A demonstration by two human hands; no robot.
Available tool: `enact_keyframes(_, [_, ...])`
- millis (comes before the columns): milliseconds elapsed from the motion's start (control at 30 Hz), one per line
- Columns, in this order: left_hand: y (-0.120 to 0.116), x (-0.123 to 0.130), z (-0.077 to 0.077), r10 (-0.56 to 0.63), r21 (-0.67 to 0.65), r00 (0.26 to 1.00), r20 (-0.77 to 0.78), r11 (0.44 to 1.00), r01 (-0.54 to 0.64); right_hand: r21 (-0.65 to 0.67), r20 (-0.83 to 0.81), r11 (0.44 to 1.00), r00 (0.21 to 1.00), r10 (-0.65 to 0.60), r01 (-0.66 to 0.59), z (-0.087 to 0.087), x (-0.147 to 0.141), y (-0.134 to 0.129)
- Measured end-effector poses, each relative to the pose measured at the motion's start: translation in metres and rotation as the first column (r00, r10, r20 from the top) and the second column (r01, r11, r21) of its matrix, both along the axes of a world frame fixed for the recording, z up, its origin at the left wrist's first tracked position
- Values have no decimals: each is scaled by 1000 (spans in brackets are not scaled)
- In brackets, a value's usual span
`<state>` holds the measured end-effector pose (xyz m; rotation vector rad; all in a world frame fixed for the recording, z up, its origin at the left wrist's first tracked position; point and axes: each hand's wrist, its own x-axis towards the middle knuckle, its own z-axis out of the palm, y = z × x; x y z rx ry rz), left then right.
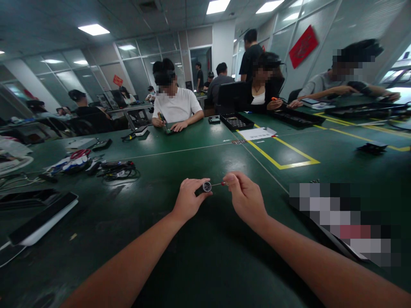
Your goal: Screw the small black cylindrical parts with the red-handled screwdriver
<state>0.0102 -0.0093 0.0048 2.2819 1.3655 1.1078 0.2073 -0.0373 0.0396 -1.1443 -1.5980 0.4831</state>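
Observation:
My left hand (189, 197) grips a short black cylinder (206, 186) between thumb and fingers, its round silvery end turned towards me. What kind of part it is cannot be made out. In my right hand (244, 194), the fingers are closed around a thin screwdriver-like tool (222, 183) with a red part by the fingertips. Its slim shaft (216, 184) points left and reaches the edge of the cylinder, though whether it touches cannot be told. Most of the tool's handle is hidden in the hand. Both hands are above the green table (205, 265).
Bundled black cables (120, 170) and a black-and-white device (45, 220) lie on the left. A blurred-out flat item (340, 222) lies by my right forearm. Black trays (236, 121) and a white paper (260, 133) lie farther back. Several people sit at work across the table.

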Motion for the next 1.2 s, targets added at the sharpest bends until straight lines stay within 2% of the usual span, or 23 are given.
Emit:
enact_keyframes(167, [1, -2, -1, 39, 3, 999, 27, 999, -39, 19, 11, 999, 999, 31, -31, 1, 1, 0])
enact_keyframes(367, [3, -3, -5, 28, 13, 999, 18, 1000, -28, -37, 104, 999, 994, 34, -30, 2, 2, 0])
enact_keyframes(500, [4, -4, -6, 53, 3, 998, 29, 999, -53, -31, 54, 999, 998, 26, -24, 0, 1, 1])
enact_keyframes(633, [3, -3, -4, 59, -3, 998, 13, 998, -59, -56, -53, 997, 997, 48, -51, -2, -2, 4])
enact_keyframes(700, [2, -3, -2, 40, 15, 999, -13, 999, -39, -89, -170, 995, 985, 30, -45, -3, -2, 8])
enact_keyframes(767, [1, -2, 0, 24, 42, 998, -53, 999, -21, -166, -337, 985, 941, -21, -37, -6, -1, 14])
enact_keyframes(833, [1, -2, 1, 29, 42, 996, -90, 999, -26, -298, -524, 949, 849, -73, -103, -10, 1, 21])
enact_keyframes(867, [1, -2, 1, 38, 25, 994, -99, 999, -36, -349, -585, 925, 806, -89, -151, -12, 2, 25])
enact_keyframes(933, [3, -3, 1, 54, -12, 994, -99, 998, -55, -368, -611, 921, 780, -133, -131, -15, 4, 29])
enact_keyframes(1200, [2, -1, -3, 51, -20, 995, -81, 998, -53, -214, -345, 977, 936, -64, -12, -9, 0, 18])
